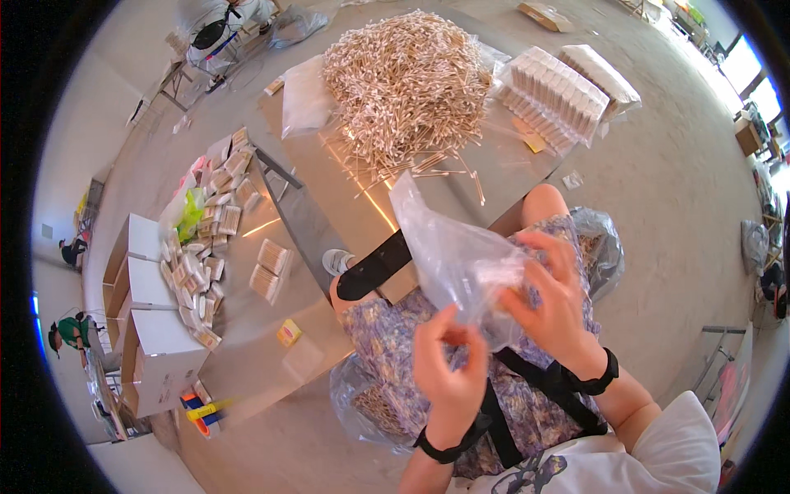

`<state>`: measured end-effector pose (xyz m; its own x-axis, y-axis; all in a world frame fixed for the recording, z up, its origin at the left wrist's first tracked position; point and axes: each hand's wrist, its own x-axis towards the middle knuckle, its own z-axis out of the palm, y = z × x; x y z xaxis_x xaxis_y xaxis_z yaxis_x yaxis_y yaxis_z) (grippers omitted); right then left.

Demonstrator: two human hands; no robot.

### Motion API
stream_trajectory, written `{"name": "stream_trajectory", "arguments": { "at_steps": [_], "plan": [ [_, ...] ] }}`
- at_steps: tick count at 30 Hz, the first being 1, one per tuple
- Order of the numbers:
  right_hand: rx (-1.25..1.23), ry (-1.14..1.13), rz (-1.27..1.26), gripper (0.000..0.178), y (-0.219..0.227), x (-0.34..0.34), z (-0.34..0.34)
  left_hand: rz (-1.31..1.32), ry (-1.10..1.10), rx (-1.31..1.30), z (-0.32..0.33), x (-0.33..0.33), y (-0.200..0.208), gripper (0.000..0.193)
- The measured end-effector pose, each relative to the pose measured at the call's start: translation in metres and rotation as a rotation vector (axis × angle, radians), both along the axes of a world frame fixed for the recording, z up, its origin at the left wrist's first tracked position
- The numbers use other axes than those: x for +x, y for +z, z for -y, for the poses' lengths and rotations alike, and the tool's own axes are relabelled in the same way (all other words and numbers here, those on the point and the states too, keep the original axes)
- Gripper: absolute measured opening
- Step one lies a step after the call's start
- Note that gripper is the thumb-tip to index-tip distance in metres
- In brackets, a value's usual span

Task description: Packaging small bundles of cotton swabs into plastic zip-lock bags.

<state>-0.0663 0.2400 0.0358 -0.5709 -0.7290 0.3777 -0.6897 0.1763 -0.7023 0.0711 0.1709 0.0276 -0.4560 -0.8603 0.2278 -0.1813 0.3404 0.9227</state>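
Note:
A clear plastic bag [444, 247] hangs over my lap, its pointed end toward the table. My right hand [555, 300] is closed round its near part, where a blurred whitish bundle [504, 276] shows through; I cannot tell what it is. At the bag's near edge my left hand [451, 366] has thumb and forefinger curled together in a pinch on the plastic. Beyond the bag, a large heap of cotton swabs [407, 86] with wooden sticks lies on the metal-topped table [346, 198]. A few loose swabs [436, 160] stick out from its near side.
Stacked swab packs [555, 95] in plastic stand right of the heap. On a left table are filled packs [193, 276], two packs [270, 270] and a small yellow box [289, 333]. Open white cartons [164, 354] line its left edge. Bags of swabs [374, 407] flank my legs.

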Motion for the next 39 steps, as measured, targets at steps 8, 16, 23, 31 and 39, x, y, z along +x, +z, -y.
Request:
{"name": "stream_trajectory", "arguments": {
  "at_steps": [8, 16, 23, 31, 39],
  "plan": [
    [0.340, -0.073, 0.234, 0.022, -0.007, -0.024, -0.030, -0.118, -0.290, -0.446, -0.023, -0.032, -0.008, 0.044],
    [0.691, -0.014, 0.451, 0.025, 0.004, -0.036, -0.057, 0.055, -0.274, -0.278, -0.013, -0.028, -0.032, 0.039],
    [0.208, -0.148, -0.335, 0.021, 0.009, -0.002, -0.045, 0.066, -0.186, 0.134, -0.016, -0.033, -0.039, 0.029],
    [0.076, 0.103, 0.019, 0.034, -0.010, 0.007, -0.047, -0.123, -0.212, 0.325, -0.019, -0.025, -0.017, 0.030],
    [0.453, 0.402, 0.106, 0.046, 0.001, 0.004, -0.028, -0.064, -0.303, -0.138, -0.040, -0.026, 0.008, 0.040]
  ]
}}
